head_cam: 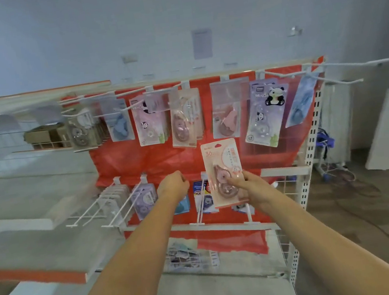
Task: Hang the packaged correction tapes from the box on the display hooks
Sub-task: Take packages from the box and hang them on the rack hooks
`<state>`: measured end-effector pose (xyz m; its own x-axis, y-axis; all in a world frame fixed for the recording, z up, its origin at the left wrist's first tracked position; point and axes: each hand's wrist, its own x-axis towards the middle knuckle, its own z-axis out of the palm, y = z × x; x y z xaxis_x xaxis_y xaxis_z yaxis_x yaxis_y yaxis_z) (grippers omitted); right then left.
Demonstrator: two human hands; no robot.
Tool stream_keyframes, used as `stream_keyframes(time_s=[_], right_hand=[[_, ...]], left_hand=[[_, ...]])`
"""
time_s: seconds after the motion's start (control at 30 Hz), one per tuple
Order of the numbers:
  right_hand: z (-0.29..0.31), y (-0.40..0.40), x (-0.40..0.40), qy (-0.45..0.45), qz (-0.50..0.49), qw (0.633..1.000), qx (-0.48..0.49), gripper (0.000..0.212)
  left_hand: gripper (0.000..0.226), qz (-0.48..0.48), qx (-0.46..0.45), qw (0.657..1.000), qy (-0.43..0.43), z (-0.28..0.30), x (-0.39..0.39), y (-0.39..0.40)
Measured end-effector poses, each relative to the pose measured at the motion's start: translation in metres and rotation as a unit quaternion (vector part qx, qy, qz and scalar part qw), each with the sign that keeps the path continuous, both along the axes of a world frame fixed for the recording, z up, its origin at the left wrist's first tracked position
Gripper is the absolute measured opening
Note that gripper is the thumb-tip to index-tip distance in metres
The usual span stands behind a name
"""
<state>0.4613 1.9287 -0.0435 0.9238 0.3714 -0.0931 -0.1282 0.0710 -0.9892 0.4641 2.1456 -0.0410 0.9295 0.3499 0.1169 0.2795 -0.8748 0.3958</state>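
My right hand (251, 185) grips a pink packaged correction tape (222, 168) by its lower part and holds it upright in front of the red display panel (140, 160). Its top edge sits just below the upper row of hanging packs (185, 118). My left hand (172, 184) is curled at the lower row of hooks (200, 204), its fingers turned away; what it holds, if anything, is hidden. Several correction tape packs hang on the upper hooks (278, 74). The box is not in view.
White hooks (121, 202) jut toward me at lower left with purple and white packs on them. A wire basket (188, 255) of packs sits under the panel. Grey shelves (24, 221) lie to the left. Long bare hooks (344, 81) stick out at upper right.
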Motion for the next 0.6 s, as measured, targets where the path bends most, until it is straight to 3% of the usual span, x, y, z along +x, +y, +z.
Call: stream_keyframes(time_s=[0.27, 0.47, 0.6], right_hand=[[0.039, 0.079, 0.0, -0.032, 0.045, 0.995, 0.089, 0.026], [0.056, 0.111, -0.001, -0.065, 0.016, 0.991, 0.119, 0.025], [0.065, 0.118, -0.004, -0.089, -0.009, 0.987, 0.133, 0.042]], left_hand=[[0.028, 0.01, 0.015, 1.0, 0.001, 0.007, -0.012, 0.074], [0.024, -0.009, 0.023, 0.999, -0.029, 0.006, -0.009, 0.105], [0.025, -0.04, 0.028, 0.998, -0.042, 0.003, -0.003, 0.113]])
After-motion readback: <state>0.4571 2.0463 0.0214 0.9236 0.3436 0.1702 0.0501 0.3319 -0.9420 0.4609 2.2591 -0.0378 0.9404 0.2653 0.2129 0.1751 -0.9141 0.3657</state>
